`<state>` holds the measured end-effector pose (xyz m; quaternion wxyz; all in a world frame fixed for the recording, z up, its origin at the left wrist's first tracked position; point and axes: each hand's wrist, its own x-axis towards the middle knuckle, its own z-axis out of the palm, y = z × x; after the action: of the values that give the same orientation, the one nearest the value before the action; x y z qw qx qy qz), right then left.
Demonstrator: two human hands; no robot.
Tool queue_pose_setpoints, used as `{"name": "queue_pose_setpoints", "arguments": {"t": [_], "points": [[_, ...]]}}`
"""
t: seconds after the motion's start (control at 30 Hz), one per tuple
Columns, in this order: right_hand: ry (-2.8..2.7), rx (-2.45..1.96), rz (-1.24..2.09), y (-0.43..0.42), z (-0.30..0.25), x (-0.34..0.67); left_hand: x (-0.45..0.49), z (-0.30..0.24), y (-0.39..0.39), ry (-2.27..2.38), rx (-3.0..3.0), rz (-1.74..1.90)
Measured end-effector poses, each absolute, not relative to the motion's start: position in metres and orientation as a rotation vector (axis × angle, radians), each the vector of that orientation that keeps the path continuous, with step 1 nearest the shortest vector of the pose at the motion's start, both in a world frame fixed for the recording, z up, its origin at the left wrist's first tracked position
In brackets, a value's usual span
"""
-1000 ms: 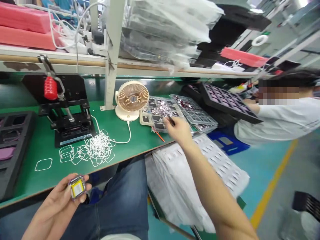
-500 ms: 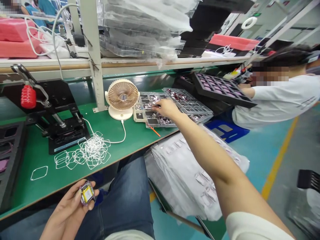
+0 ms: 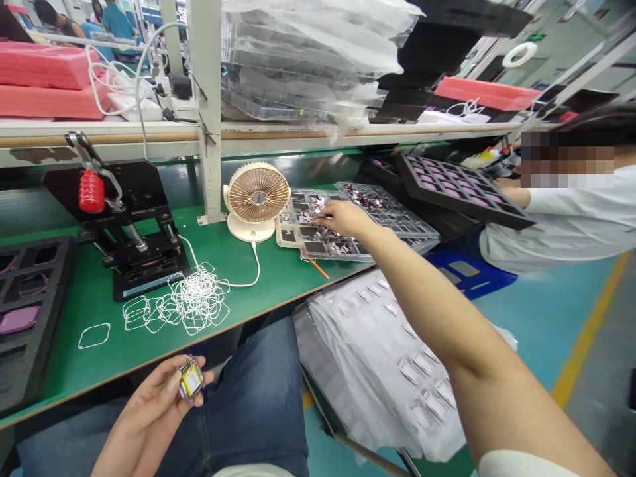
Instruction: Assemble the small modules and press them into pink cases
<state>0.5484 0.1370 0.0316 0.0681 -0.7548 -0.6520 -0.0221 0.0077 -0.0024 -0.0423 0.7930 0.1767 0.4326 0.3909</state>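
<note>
— Which step is being carried out here?

— By the look of it, small shiny parts [image 3: 340, 248] are being picked through in the clear tray [image 3: 309, 232] by the right hand [image 3: 344, 220], while a squarish device [image 3: 191, 379] is being held ready by the left hand [image 3: 163, 397].

— And what is being called for by the next move?

— A fine, separate pinch, it seems, since the parts are being crowded against one another in the compartments. A steady left grip is probably being called for too.

— Where is the device being held in relation to the fingers?

— It is being grasped by its edges between the left thumb and fingers, over the lap, just in front of the edge of the green bench [image 3: 278, 278]. Its yellow-and-white face is being left uncovered and turned upward.

— And the right fingers?

— They are being held bent together at the tray, well apart from the device. Whether a part or a tool is being gripped there cannot be told; the tips are being lost among the clutter.
</note>
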Motion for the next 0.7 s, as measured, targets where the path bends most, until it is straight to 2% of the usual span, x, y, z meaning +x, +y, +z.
{"name": "queue_pose_setpoints", "arguments": {"t": [0.33, 0.5, 0.7], "points": [[-1.503, -1.991, 0.17, 0.1, 0.044, 0.486, 0.013, -0.027, 0.005, 0.952, 0.379, 0.958], [-1.13, -1.469, 0.751, 0.05, 0.016, 0.367, 0.03, -0.027, 0.018, 0.791, 0.467, 1.16], [-0.976, -1.155, 1.322, 0.005, -0.023, 0.228, 0.035, -0.032, 0.027, 0.692, 0.489, 1.336]]}}
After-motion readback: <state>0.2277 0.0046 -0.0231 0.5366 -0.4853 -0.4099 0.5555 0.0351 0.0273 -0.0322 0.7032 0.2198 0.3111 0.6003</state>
